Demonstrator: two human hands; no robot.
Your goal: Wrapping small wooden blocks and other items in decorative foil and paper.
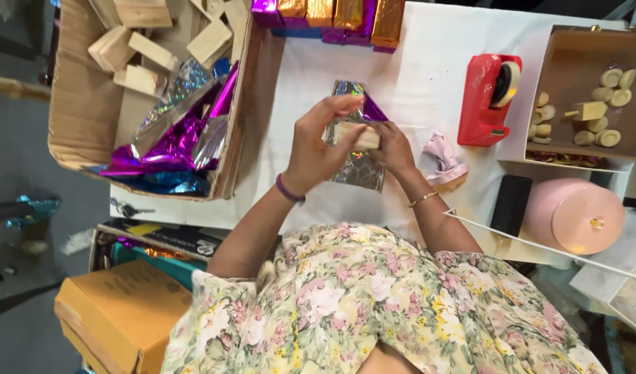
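Note:
My left hand (319,145) and my right hand (394,147) together hold a small pale wooden block (357,136) above a white table (428,76). A sheet of shiny silver and purple foil paper (359,166) lies under the block, with one corner folded up behind it. My left fingers curl over the block's top and left end. My right fingers pinch its right end against the foil.
A cardboard box (89,131) at the left holds wooden blocks (143,52) and crumpled foil sheets (179,138). Wrapped shiny blocks (332,17) line the far edge. A red tape dispenser (487,97), a box of wooden pieces (595,97), a pink round lid (574,215) and a black object (510,204) sit at the right.

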